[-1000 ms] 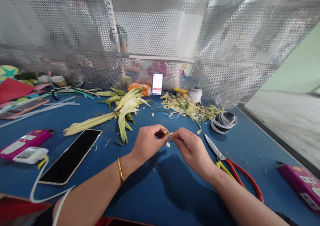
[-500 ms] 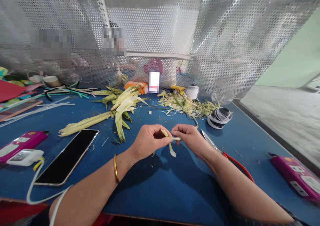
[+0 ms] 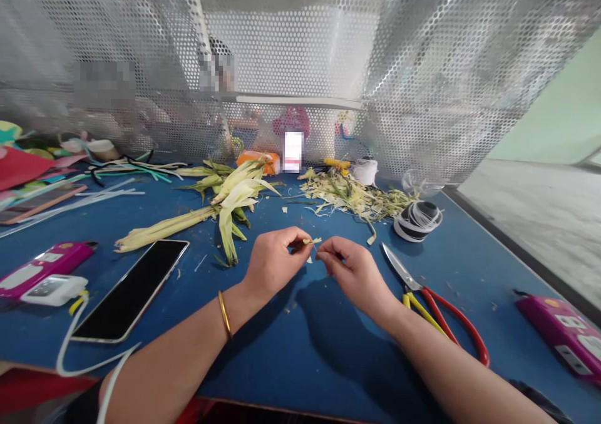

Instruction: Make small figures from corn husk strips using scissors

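Observation:
My left hand (image 3: pixel 277 256) is closed in a pinch on a small, pale yellow strip of corn husk (image 3: pixel 312 242), whose frayed end points to the right. Just right of it, my right hand (image 3: pixel 345 264) has thumb and forefinger pressed together. A faint thin strand seems to run between the hands, but what the right fingertips hold is too small to make out. Beyond the left hand lies a bunch of corn husks (image 3: pixel 230 214). Scissors (image 3: pixel 417 286) with red and yellow handles lie to the right of my right hand, blades pointing away.
Husk scraps (image 3: pixel 347 195) are heaped at the back, beside a spool of white cord (image 3: pixel 417 222). A phone (image 3: pixel 134 289) lies on the left. Purple devices (image 3: pixel 47 267) sit at both sides. A perforated metal screen (image 3: pixel 291 48) bounds the blue table's far side.
My right hand has drawn back slightly from the husk piece, leaving a small gap. The husk strip's hanging end is mostly out of sight. More of the scissors shows.

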`<state>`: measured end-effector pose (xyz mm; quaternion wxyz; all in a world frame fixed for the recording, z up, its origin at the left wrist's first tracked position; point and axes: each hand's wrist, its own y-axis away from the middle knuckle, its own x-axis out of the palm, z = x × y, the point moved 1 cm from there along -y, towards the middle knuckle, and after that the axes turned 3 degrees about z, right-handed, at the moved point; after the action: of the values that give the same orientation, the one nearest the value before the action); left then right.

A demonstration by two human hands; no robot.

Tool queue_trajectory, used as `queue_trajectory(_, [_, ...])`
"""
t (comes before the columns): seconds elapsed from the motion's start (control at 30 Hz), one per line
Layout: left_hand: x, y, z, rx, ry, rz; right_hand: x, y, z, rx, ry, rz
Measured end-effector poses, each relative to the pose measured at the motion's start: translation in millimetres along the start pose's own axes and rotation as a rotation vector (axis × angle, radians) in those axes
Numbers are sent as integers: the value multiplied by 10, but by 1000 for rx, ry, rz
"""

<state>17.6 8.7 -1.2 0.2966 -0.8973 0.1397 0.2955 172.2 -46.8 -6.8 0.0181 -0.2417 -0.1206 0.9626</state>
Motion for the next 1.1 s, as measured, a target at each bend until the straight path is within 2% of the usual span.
queue_trajectory(0.07, [-6, -4, -20, -8, 24, 91, -64, 8, 39, -140, 159, -56])
queue_trajectory(0.13, [-18, -10, -45, -45, 111, 200, -132, -6, 44, -203, 216, -76])
queue_trajectory(0.2, [-32, -20, -63, -97, 248, 297, -184, -42, 8, -187, 192, -56])
queue_trajectory(0.27, [-44, -32, -69, -141, 382, 344, -198, -87, -61, -96, 84, -2])
queue_trajectory(0.33, [-48, -41, -64, -153, 455, 327, -166, -124, -137, 46, -99, 55])
queue_trajectory(0.4, [-40, -41, -52, -138, 443, 261, -96, -137, -191, 191, -305, 88])
queue_trajectory(0.53, [-11, -18, -24, -52, 245, 63, 78, -96, -193, 368, -574, 142])
queue_trajectory(0.6, [0, -5, -12, 1, 129, -7, 126, -69, -161, 354, -576, 137])
queue_trajectory(0.77, [15, 7, 13, 88, -51, -55, 87, -47, -125, 213, -318, 41])
queue_trajectory(0.97, [52, 31, 31, 217, -166, -4, 5, -47, -129, 51, -130, 66])
queue_trajectory(1.1, [85, 53, 54, 289, -285, 13, -27, -76, -168, 28, -59, 42])
